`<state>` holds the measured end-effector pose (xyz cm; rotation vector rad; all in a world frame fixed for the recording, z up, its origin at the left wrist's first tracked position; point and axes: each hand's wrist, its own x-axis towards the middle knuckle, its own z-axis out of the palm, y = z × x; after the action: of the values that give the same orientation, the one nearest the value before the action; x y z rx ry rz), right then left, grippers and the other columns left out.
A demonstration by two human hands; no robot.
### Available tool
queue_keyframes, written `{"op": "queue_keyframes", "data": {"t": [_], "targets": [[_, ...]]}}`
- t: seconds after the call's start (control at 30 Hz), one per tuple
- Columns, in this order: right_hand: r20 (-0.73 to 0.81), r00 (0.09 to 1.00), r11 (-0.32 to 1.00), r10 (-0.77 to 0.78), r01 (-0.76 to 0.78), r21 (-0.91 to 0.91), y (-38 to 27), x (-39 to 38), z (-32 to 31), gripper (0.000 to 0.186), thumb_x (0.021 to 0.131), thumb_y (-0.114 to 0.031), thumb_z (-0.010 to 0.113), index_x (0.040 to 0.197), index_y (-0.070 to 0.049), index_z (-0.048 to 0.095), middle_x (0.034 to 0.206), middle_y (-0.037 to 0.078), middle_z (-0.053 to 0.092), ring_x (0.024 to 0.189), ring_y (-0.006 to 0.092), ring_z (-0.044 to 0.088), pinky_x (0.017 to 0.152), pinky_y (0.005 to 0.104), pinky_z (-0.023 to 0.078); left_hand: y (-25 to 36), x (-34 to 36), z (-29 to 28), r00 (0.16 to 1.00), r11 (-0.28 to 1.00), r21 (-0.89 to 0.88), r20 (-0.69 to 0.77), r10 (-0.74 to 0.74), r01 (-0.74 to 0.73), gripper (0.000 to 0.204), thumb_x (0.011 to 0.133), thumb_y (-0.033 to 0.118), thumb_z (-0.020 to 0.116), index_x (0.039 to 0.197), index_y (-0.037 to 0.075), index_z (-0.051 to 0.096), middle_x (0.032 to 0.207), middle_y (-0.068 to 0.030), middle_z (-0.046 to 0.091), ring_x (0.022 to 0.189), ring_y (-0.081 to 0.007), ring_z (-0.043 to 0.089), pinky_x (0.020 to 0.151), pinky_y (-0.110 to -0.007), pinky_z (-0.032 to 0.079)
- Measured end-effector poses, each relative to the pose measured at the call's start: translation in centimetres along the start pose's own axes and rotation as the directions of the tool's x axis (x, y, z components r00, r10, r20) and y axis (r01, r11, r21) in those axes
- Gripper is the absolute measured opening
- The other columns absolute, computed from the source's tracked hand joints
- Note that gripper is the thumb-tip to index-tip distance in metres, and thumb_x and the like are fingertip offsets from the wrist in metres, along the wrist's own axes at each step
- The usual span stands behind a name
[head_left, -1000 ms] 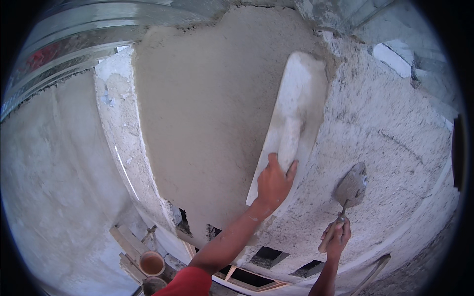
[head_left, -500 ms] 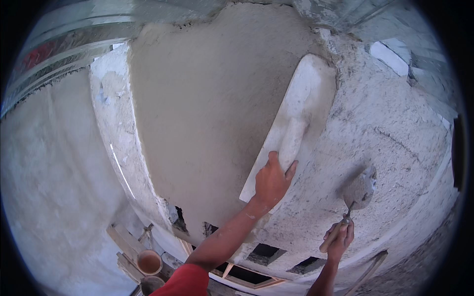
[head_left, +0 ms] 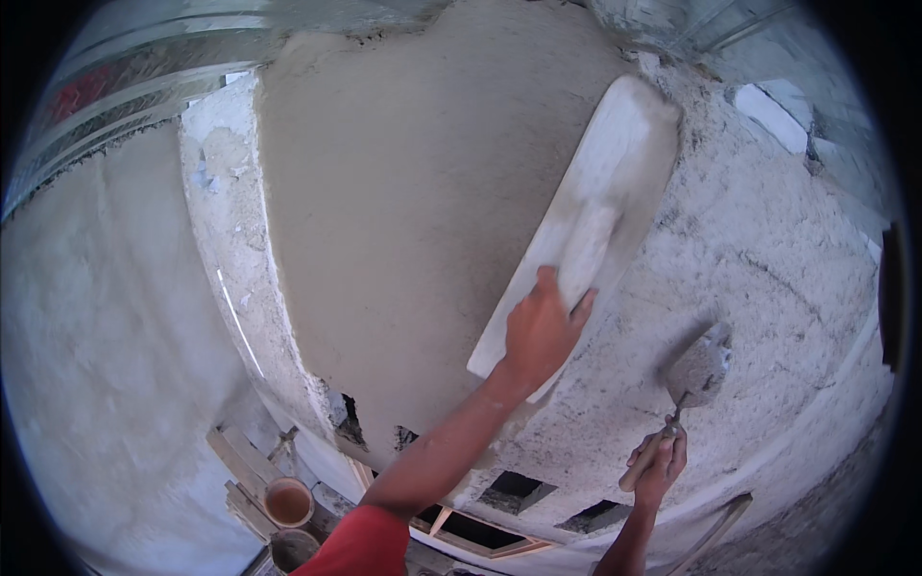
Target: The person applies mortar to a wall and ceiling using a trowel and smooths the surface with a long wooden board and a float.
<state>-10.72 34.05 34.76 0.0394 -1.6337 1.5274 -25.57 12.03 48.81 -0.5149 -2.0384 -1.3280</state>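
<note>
My left hand (head_left: pixel 545 331) is closed round the lower part of the handle of a long pale plastering float (head_left: pixel 615 144). The float lies tilted against the wall, its upper end leaning right, along the right border of smooth grey wet plaster (head_left: pixel 394 202). Lower right, my right hand (head_left: pixel 661 461) grips the wooden handle of a small pointing trowel (head_left: pixel 699 372). That trowel's blade points up, is coated in grey mortar and casts a shadow on the rough wall.
Rough pale wall (head_left: pixel 768 278) spreads to the right. A whitish vertical strip (head_left: pixel 230 192) borders the plaster on the left. Dark rectangular openings (head_left: pixel 517 492) run along the bottom. Lower left are wooden boards (head_left: pixel 245 461) and a bucket with brownish liquid (head_left: pixel 289 502). Corrugated sheeting (head_left: pixel 163 58) hangs above.
My left hand and the float have slid a little up and to the right across the wall. My right hand with the trowel has stayed nearly still.
</note>
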Motion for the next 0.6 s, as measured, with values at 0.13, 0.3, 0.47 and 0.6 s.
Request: {"op": "queue_keyframes", "data": {"t": [0.13, 0.3, 0.47, 0.6], "targets": [[0.014, 1.000, 1.000, 0.001, -0.001, 0.024, 0.1, 0.1, 0.4, 0.054, 0.096, -0.045, 0.051, 0.124, 0.001, 0.048, 0.067, 0.006, 0.050, 0.047, 0.0134, 0.049, 0.043, 0.0264, 0.043, 1.4, 1.5, -0.5, 1.000, 1.000, -0.001, -0.009, 0.019, -0.019, 0.047, 0.088, 0.035, 0.066, 0.105, -0.003, 0.043, 0.075, -0.0287, 0.063, 0.070, -0.0466, 0.064, 0.062, -0.051, 0.051], [0.007, 0.999, 0.999, 0.032, -0.032, 0.010, 0.1, -0.5, 0.2, 0.054, 0.096, -0.044, 0.050, 0.123, 0.003, 0.049, 0.064, 0.007, 0.050, 0.047, 0.0142, 0.050, 0.044, 0.0270, 0.044, -3.8, -2.6, 1.0, 0.998, 0.999, 0.010, -0.048, -0.041, 0.042, 0.049, 0.088, 0.035, 0.066, 0.109, -0.004, 0.044, 0.075, -0.0288, 0.063, 0.070, -0.0472, 0.063, 0.063, -0.052, 0.051], [-0.031, 0.998, 0.999, 0.048, -0.048, 0.002, -0.3, -0.5, -0.4, 0.055, 0.096, -0.044, 0.051, 0.124, 0.003, 0.048, 0.065, 0.007, 0.050, 0.047, 0.0145, 0.050, 0.044, 0.0274, 0.044, -4.6, 0.1, -1.5, 0.975, 0.998, -0.050, -0.220, -0.040, 0.030, 0.054, 0.090, 0.035, 0.064, 0.115, -0.008, 0.044, 0.081, -0.0333, 0.063, 0.074, -0.0485, 0.063, 0.067, -0.052, 0.051], [-0.034, 0.999, 0.999, 0.030, -0.029, 0.015, -0.3, -0.4, -0.9, 0.055, 0.096, -0.044, 0.052, 0.124, 0.003, 0.048, 0.066, 0.007, 0.050, 0.047, 0.0140, 0.050, 0.044, 0.0275, 0.044, -5.4, 4.9, -5.5, 0.916, 0.980, -0.178, -0.371, -0.152, 0.091, 0.055, 0.093, 0.038, 0.060, 0.118, -0.010, 0.050, 0.092, -0.0245, 0.067, 0.084, -0.0377, 0.067, 0.075, -0.042, 0.052]]}}
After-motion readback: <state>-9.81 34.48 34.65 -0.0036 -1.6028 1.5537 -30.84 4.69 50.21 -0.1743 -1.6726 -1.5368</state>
